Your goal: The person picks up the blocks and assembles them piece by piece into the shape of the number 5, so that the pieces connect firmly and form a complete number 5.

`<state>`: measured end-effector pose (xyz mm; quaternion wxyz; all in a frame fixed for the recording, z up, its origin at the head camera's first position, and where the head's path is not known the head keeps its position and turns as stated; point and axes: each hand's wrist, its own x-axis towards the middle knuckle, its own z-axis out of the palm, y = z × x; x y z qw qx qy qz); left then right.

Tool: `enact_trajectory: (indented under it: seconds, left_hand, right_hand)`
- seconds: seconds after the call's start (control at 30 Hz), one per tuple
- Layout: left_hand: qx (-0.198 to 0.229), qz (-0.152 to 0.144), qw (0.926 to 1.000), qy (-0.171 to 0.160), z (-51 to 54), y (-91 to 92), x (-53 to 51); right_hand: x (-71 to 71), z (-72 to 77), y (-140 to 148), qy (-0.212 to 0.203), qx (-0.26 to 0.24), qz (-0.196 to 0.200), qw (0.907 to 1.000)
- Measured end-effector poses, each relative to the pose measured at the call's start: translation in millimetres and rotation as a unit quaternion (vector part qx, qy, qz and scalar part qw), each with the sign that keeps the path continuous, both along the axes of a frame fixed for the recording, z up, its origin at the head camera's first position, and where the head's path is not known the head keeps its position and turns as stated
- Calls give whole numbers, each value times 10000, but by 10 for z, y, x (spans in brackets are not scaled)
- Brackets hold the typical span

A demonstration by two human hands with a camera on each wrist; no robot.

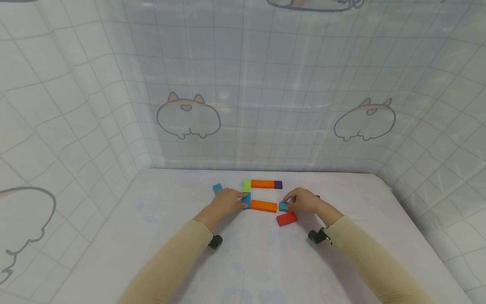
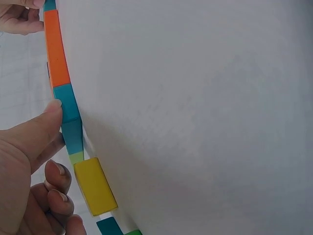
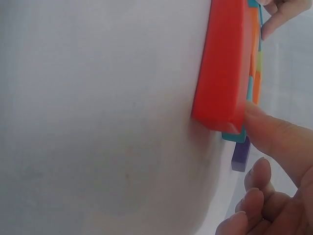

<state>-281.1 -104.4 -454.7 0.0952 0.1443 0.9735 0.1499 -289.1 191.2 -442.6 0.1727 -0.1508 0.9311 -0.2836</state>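
My left hand pinches a blue block between thumb and index finger. The block touches the left end of an orange block. In the left wrist view the thumb lies against that blue block. On the right, my right hand holds a small teal block by its thumb and fingertips, a small gap from the orange block's right end. A red block lies just in front of that hand; in the right wrist view this red block covers much of the teal one.
Behind, a light green block, a second orange block and a purple block form a row. Another blue block lies beyond the left hand. A yellow block shows in the left wrist view. Patterned curtains surround the white table.
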Motion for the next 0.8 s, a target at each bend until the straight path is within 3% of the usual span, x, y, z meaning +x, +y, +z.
enact_trajectory:
  seconds: [0.8]
  left_hand:
    - [5, -22, 10000, 15, 17, -3, 1]
  right_hand:
    - [-3, -2, -42, -187, 103, -90, 9997]
